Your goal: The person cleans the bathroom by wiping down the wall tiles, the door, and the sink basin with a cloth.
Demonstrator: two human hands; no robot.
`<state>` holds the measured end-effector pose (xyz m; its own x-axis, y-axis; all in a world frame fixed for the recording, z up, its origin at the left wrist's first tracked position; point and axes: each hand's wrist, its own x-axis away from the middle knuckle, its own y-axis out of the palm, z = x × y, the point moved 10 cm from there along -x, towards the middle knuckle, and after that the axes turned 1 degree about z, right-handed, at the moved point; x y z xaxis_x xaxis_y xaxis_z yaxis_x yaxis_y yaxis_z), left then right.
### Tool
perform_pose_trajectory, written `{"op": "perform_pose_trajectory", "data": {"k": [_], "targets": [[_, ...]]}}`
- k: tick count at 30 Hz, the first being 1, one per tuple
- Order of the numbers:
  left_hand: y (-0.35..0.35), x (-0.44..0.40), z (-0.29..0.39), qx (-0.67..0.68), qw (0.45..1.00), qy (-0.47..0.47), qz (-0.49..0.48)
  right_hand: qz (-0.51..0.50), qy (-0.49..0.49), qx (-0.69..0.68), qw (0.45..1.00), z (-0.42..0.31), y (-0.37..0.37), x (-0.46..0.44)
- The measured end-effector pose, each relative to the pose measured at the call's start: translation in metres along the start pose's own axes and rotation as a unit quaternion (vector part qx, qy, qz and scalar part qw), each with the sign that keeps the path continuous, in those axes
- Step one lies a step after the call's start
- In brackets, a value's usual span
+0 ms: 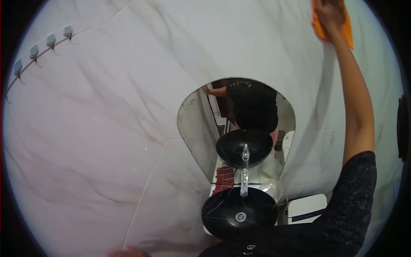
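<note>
- Reaching high in the head view, the right hand [331, 16] lay over a bright orange cloth [346, 31] against the white, grey-veined wall [107, 103].
- The cloth's visible length ran roughly along the forearm, one corner pointing down beside the wrist, on the side away from the rounded mirror [199, 128].
- The frame cut off the fingertips, so whether they pinched or merely pressed could not be told.
- The left hand [128, 253], barely showing low down, was far from the cloth, its grip unreadable.

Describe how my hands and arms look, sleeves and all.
Your right hand looks ungloved, and no watch or bracelet shows on the forearm. Above it is a short, faintly mottled black sleeve. Your left hand shows only partly, blurred.
</note>
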<state>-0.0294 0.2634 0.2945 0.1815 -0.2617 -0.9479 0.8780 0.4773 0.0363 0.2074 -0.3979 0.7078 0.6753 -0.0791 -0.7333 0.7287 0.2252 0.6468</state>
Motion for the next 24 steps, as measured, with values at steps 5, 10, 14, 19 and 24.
{"op": "perform_pose_trajectory", "data": {"k": [5, 10, 14, 19, 24], "targets": [[0.068, 0.1, 0.128, 0.271, 0.921, -0.048, -0.276, -0.132, 0.02, 0.337, 0.932, 0.237, -0.062, 0.088], [0.058, 0.153, 0.238, 0.339, 0.839, -0.028, -0.424, -0.255, 0.247, 0.302, 0.885, 0.314, -0.134, 0.122], [0.038, 0.186, 0.27, 0.351, 0.8, 0.006, -0.487, -0.187, 0.232, 0.323, 0.898, 0.36, -0.188, 0.139], [0.042, 0.21, 0.293, 0.395, 0.766, -0.038, -0.506, -0.137, 0.176, 0.4, 0.889, 0.362, -0.203, 0.133], [0.037, 0.203, 0.32, 0.394, 0.766, -0.029, -0.508, -0.186, 0.263, 0.324, 0.889, 0.404, -0.196, 0.134]]}}
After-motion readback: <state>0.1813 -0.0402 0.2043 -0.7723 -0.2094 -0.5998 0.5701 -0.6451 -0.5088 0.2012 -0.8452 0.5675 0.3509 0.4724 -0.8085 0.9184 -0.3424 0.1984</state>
